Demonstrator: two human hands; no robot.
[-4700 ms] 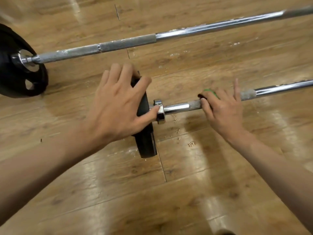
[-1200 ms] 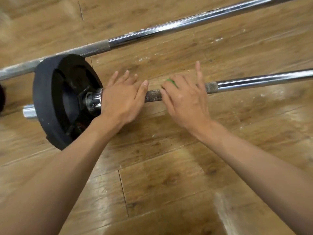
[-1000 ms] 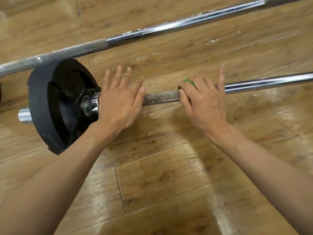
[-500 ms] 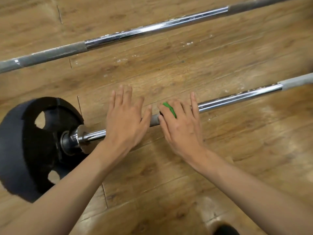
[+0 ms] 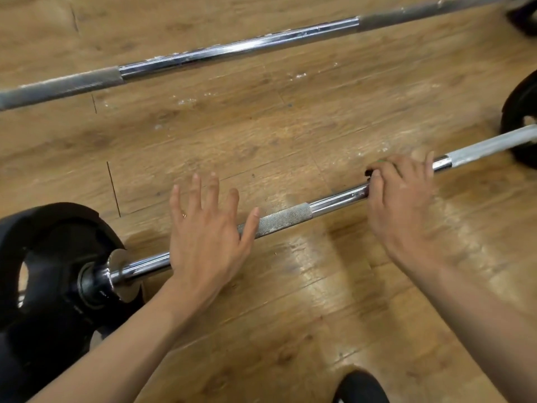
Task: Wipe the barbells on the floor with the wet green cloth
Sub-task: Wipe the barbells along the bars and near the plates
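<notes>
Right hand (image 5: 402, 205) curled round cloth (image 5: 380, 162) on near bar (image 5: 334, 200), right of knurl (image 5: 284, 218). Left hand (image 5: 203, 237) flat, fingers spread, resting on bar. Mid-wipe, probably; calls next for sliding right toward plate (image 5: 521, 117), then far bar (image 5: 232, 49).

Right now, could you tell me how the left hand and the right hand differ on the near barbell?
The left hand is spread flat over the near barbell, close to the black plate; the right hand curls round the bar further along. The left hand holds nothing; the right hand grips the green cloth against the bar, only a sliver showing. Both are on the same bar.
</notes>
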